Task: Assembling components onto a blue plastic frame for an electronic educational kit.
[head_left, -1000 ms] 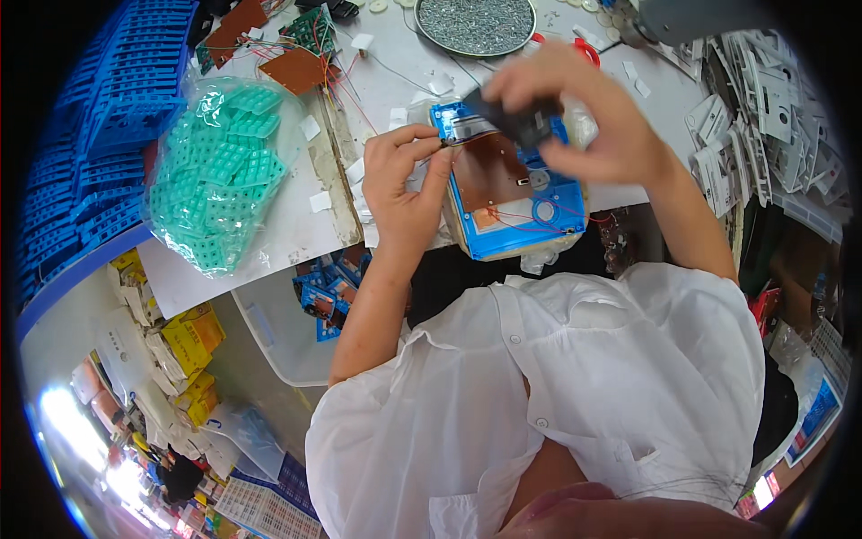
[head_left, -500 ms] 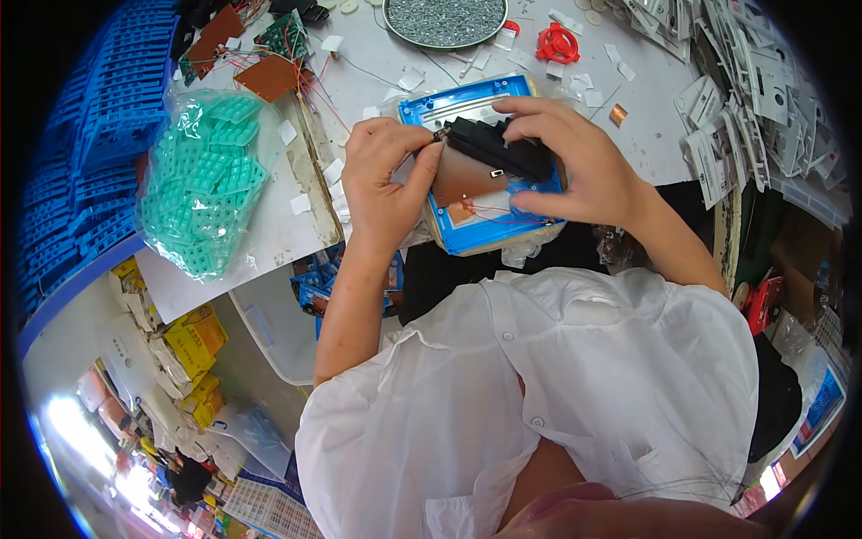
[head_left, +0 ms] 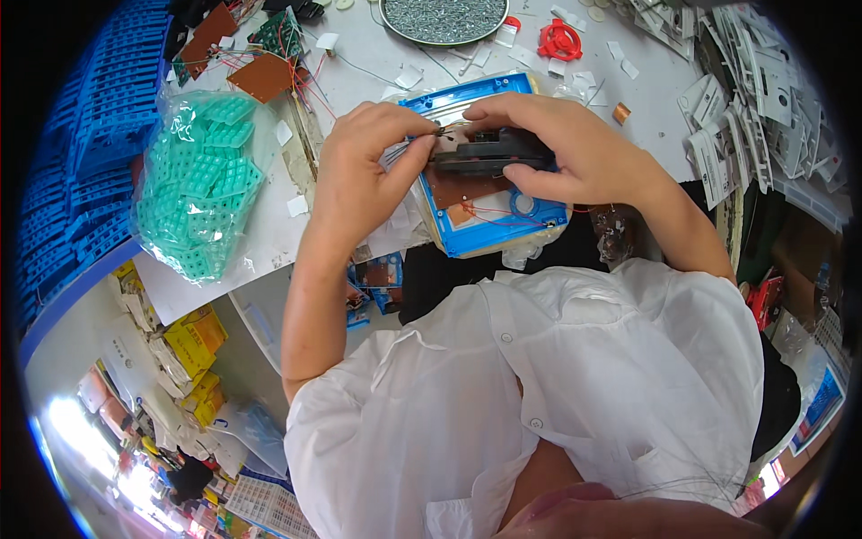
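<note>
A blue plastic casing [head_left: 465, 241] lies on the table in front of me, with a brown circuit board [head_left: 458, 192] and thin red wires [head_left: 507, 216] inside it. Above the board, my right hand [head_left: 575, 148] grips a long black plastic part [head_left: 489, 160], thumb on its near side and fingers over its far side. My left hand [head_left: 373, 157] is closed in a pinch at the left end of that part. Small dark bits and thin grey strands show at its fingertips, too small to name.
A clear bag of green keypads [head_left: 206, 171] lies at left, beside stacked blue plastic parts [head_left: 99, 117]. Behind the casing stand a round tray of small metal pieces [head_left: 444, 20] and a red plastic ring [head_left: 558, 40]. White plastic parts [head_left: 763, 108] are piled at right.
The black part has turned from slanted to nearly level and moved slightly left. My right hand has closed round it. My left hand has shifted left, its forearm swinging outward.
</note>
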`<action>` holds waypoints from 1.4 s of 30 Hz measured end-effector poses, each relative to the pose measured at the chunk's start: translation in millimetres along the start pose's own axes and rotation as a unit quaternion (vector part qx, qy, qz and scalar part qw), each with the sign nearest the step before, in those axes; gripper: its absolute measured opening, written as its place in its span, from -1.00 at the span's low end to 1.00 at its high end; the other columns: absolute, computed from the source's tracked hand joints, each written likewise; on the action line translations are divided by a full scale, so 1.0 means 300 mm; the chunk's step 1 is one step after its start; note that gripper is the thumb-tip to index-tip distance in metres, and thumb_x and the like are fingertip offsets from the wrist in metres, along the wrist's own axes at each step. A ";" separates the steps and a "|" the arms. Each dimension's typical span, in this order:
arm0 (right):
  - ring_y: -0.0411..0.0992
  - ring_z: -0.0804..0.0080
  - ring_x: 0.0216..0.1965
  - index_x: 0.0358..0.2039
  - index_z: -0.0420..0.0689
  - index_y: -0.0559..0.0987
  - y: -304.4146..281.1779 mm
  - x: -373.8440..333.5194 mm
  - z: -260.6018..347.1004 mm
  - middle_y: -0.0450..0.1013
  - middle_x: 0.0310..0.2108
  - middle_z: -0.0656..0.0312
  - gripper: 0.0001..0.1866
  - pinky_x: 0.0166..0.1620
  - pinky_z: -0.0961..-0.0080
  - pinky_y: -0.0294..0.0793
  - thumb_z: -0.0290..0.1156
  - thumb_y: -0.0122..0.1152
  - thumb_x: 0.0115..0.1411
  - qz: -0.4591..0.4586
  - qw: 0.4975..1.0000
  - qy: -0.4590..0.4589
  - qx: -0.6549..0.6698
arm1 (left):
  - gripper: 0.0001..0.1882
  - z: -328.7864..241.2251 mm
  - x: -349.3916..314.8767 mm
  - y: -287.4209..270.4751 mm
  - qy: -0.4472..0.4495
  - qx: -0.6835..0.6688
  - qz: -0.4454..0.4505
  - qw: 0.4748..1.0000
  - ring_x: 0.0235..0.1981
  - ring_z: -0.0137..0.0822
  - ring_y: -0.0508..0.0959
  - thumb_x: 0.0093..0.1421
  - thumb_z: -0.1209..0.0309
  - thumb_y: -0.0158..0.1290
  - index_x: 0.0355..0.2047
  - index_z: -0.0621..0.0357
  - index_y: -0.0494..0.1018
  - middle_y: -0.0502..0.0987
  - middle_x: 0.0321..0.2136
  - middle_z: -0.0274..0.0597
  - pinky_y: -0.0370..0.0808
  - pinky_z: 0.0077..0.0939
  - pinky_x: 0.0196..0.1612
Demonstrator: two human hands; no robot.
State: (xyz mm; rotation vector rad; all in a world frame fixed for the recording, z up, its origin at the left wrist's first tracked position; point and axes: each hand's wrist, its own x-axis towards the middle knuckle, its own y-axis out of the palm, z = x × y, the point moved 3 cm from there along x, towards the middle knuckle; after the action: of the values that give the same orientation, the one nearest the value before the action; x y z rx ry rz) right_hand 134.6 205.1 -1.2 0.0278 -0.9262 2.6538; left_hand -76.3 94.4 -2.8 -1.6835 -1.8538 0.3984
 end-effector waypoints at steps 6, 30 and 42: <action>0.47 0.07 0.02 0.16 -0.12 0.49 -0.009 -0.019 0.038 0.54 -0.06 0.07 -0.37 0.08 0.23 0.52 -0.39 0.39 0.02 -0.057 0.990 -0.042 -0.120 | -0.89 0.013 0.068 -0.018 0.018 0.016 0.098 0.995 -0.35 -0.28 0.59 0.18 0.58 0.20 -0.26 0.28 0.61 0.61 -0.38 -0.14 0.49 -0.45 -0.24; 0.51 0.10 -0.23 0.03 -0.14 0.60 -0.032 0.014 0.014 0.56 -0.26 0.14 -0.47 -0.18 0.26 0.53 -0.39 0.44 -0.02 -0.002 0.994 -0.048 -0.101 | -0.96 -0.019 0.135 0.002 0.107 0.084 0.151 0.979 -0.36 -0.06 0.56 0.06 0.53 0.22 -0.44 0.18 0.58 0.54 -0.45 -0.16 0.50 -0.21 -0.30; 0.50 0.08 -0.15 0.06 -0.11 0.58 -0.026 0.045 0.011 0.52 -0.14 0.13 -0.40 -0.11 0.24 0.54 -0.39 0.44 -0.08 0.037 0.995 -0.045 -0.079 | -0.97 -0.016 0.145 0.001 0.174 0.166 0.224 0.944 -0.39 -0.10 0.58 0.08 0.47 0.20 -0.44 0.13 0.61 0.50 -0.51 -0.21 0.51 -0.20 -0.35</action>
State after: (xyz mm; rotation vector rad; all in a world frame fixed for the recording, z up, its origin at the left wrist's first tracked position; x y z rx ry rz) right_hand 124.0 212.9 7.9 0.0766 -1.1869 2.6556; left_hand -74.0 135.9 10.5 -1.7889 -1.0758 0.5237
